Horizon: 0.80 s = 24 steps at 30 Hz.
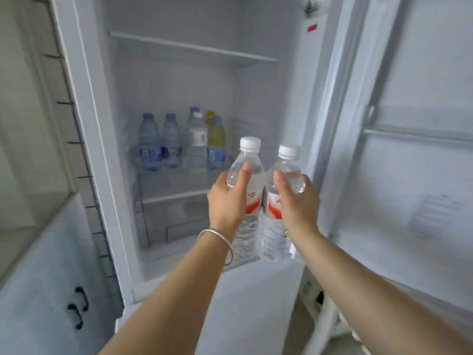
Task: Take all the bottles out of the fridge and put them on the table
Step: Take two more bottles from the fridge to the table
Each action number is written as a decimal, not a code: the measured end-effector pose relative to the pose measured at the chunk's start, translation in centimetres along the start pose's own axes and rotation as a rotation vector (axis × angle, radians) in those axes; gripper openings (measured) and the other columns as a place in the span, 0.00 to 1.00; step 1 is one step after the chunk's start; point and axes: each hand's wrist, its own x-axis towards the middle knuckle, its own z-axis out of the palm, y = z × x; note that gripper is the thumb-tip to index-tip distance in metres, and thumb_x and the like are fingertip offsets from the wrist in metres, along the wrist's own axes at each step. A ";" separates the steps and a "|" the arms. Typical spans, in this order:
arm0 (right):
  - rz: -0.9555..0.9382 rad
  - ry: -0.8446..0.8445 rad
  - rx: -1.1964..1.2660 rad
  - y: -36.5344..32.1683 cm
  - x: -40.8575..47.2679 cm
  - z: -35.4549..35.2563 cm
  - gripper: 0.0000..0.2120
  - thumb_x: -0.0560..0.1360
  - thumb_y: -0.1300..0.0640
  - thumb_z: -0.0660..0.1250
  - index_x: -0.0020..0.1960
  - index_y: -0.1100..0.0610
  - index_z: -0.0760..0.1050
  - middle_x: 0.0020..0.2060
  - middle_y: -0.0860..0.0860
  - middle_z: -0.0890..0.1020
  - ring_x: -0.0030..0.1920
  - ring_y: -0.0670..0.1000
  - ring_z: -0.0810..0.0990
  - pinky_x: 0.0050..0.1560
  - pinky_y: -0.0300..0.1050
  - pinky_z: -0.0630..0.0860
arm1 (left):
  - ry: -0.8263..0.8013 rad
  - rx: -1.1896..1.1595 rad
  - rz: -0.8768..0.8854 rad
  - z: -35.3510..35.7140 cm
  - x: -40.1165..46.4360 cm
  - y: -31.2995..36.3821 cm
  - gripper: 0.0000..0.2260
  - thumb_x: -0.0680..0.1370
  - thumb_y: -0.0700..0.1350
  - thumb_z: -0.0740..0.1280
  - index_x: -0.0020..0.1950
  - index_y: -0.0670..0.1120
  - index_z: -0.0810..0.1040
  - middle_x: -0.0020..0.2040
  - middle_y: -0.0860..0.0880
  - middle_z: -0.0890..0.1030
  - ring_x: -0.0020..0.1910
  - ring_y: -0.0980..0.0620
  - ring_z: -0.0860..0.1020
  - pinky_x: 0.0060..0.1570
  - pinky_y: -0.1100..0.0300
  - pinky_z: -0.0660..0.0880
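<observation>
The fridge [179,80] stands open in front of me. My left hand [226,198] grips a clear water bottle [247,175] with a white cap and red label. My right hand [298,201] grips a second bottle of the same kind [288,166]. Both bottles are upright, side by side, just in front of the fridge opening. Several bottles stand at the back of the middle shelf [176,196]: two with blue caps [149,142] [171,142], a clear white-capped one [197,139] and a yellow drink bottle [217,142]. More bottles are partly hidden behind these.
The fridge door [414,139] is swung open on the right, with an empty door rail. A white cabinet with black handles [78,307] stands at lower left, close to the fridge side. The upper shelf [192,46] holds nothing.
</observation>
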 end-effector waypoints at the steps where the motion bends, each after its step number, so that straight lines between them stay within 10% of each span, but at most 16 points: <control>1: 0.026 0.037 -0.022 0.1 -1.1 -2.0 0.25 0.62 0.32 0.66 0.46 0.51 0.75 0.39 0.44 0.80 0.45 0.48 0.80 0.47 0.43 0.75 | -0.036 -0.004 -0.022 0.9 -1.7 0.0 0.22 0.69 0.68 0.62 0.49 0.53 0.80 0.48 0.53 0.82 0.49 0.54 0.79 0.51 0.59 0.73; 4: 0.087 0.142 -0.073 0.1 -4.3 -8.5 0.23 0.65 0.34 0.66 0.47 0.52 0.77 0.42 0.46 0.82 0.46 0.48 0.81 0.48 0.45 0.75 | -0.154 -0.007 -0.087 4.1 -7.4 0.8 0.29 0.67 0.71 0.60 0.55 0.50 0.79 0.54 0.49 0.81 0.54 0.48 0.77 0.57 0.54 0.72; 8: 0.180 0.295 -0.116 0.0 -7.6 -16.8 0.17 0.70 0.39 0.66 0.49 0.51 0.75 0.43 0.42 0.79 0.46 0.44 0.79 0.45 0.39 0.71 | -0.342 -0.034 -0.112 8.9 -13.8 2.3 0.14 0.73 0.64 0.61 0.46 0.55 0.74 0.47 0.54 0.77 0.49 0.51 0.75 0.48 0.60 0.68; 11: 0.240 0.418 -0.156 0.0 -10.1 -22.9 0.18 0.70 0.38 0.65 0.51 0.49 0.72 0.48 0.45 0.77 0.51 0.48 0.75 0.48 0.42 0.66 | -0.462 -0.040 -0.135 12.6 -18.9 3.1 0.26 0.72 0.67 0.60 0.61 0.50 0.76 0.58 0.51 0.79 0.59 0.49 0.75 0.56 0.59 0.69; 16: 0.250 0.558 -0.242 0.1 -13.5 -34.0 0.26 0.63 0.32 0.66 0.50 0.51 0.77 0.43 0.48 0.82 0.49 0.52 0.80 0.50 0.48 0.76 | -0.598 -0.015 -0.163 19.6 -27.8 4.8 0.38 0.60 0.78 0.54 0.53 0.51 0.78 0.53 0.49 0.82 0.53 0.48 0.78 0.57 0.51 0.73; 24: 0.331 0.592 -0.329 2.0 -17.0 -51.9 0.22 0.70 0.40 0.68 0.54 0.56 0.77 0.42 0.49 0.77 0.52 0.52 0.76 0.51 0.43 0.67 | -0.701 -0.067 -0.280 31.1 -41.1 6.1 0.32 0.68 0.71 0.60 0.57 0.47 0.78 0.54 0.47 0.81 0.53 0.49 0.79 0.53 0.56 0.72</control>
